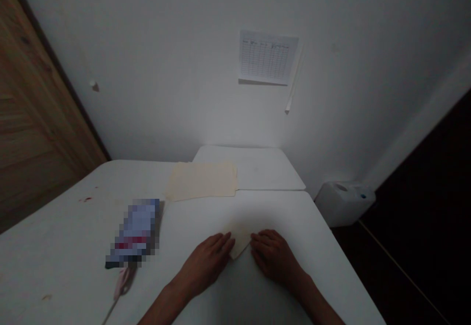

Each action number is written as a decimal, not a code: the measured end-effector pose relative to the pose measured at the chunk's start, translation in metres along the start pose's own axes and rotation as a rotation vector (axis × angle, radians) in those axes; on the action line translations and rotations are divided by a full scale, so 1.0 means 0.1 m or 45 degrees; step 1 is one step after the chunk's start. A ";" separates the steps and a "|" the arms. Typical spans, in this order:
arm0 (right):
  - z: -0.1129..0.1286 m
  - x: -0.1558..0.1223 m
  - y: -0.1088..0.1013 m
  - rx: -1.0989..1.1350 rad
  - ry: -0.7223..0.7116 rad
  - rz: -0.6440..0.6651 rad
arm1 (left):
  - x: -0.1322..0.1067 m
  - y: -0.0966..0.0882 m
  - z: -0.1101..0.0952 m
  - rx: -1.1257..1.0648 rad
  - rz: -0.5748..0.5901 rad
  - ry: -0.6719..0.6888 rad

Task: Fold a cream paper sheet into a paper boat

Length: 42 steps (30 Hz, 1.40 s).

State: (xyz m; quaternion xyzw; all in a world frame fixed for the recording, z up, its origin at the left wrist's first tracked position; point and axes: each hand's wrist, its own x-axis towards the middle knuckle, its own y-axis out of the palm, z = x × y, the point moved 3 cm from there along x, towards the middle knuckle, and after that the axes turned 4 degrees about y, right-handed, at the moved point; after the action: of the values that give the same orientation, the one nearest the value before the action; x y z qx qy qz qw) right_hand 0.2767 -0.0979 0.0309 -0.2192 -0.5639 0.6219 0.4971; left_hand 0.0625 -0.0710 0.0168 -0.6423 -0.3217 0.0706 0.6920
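Observation:
A small piece of folded cream paper [241, 242] lies on the white table in front of me, one pointed corner toward me. My left hand [209, 260] holds its left side, fingers together and bent over the edge. At the opposite edge, my right hand [274, 257] grips the paper with its fingertips close together. The thumbs are mostly hidden beneath the hands. Beyond them, a larger flat cream sheet [202, 180] rests near the back of the table.
On the left of the white table [73, 236] are a pixelated bluish item [136, 231] and a pink object with a thin cord [123, 281]. A printed sheet [268, 59] hangs on the wall. A white plastic container [344, 204] stands beyond the table's right edge.

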 end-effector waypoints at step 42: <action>-0.25 0.05 0.20 0.181 0.107 -0.204 | -0.11 -0.02 0.18 -0.262 -0.302 -0.315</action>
State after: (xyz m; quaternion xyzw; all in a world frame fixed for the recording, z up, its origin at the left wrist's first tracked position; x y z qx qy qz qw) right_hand 0.2877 -0.0790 0.0070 -0.1635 -0.5129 0.6089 0.5826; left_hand 0.0435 -0.0614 0.0147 -0.6535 -0.4835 0.0337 0.5814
